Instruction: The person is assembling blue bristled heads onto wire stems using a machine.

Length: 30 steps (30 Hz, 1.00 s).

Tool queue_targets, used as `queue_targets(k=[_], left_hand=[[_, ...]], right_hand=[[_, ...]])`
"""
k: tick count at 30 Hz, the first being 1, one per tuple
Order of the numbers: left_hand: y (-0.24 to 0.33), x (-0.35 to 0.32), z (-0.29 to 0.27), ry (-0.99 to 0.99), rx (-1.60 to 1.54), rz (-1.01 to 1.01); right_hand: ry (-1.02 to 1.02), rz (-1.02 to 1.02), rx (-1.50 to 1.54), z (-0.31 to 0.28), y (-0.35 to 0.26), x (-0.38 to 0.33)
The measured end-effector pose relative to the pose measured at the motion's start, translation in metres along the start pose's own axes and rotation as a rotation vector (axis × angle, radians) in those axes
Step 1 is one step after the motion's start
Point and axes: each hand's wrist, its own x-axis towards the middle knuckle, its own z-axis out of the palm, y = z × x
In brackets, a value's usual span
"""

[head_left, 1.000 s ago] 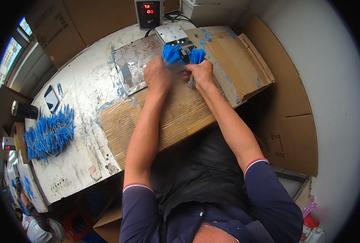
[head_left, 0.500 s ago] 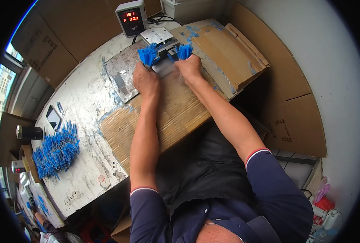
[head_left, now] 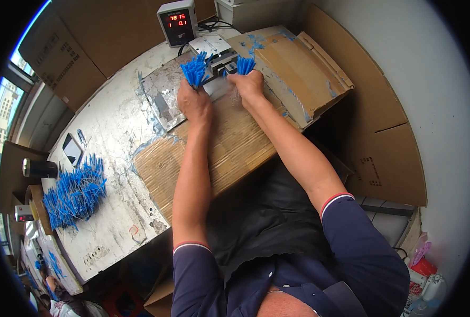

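Two blue bundles (head_left: 194, 68) (head_left: 246, 65) (bristly, fanned)

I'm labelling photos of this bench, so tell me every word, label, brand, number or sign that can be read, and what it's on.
Digital counter box: two rows of lit red digits, readable but not copied out here; its other markings are too small.
Left cardboard panel: dark print, partly legible, not copied out.
Right cardboard panel: print too small to read.
Small white box: red display, too small to read.
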Motion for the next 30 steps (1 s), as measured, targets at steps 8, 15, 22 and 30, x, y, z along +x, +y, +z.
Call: queue_targets(k=[8, 15, 22, 30], left_hand=[[0.003, -0.005, -0.002, -0.196, 0.074, 0.143], [0.004, -0.004, -0.001, -0.219, 0.114, 0.147], [0.006, -0.004, -0.003, -0.219, 0.118, 0.169], [0.002, -0.005, -0.001, -0.204, 0.134, 0.243]], right_hand=[[-0.125, 0.08, 0.318, -0.016, -0.001, -0.007], [-0.136, 0.029, 0.329, -0.018, 0.004, -0.009], [-0.193, 0.114, 0.409, -0.029, 0.002, -0.013], [-0.207, 0.128, 0.226, -0.029, 0.0, -0.014]])
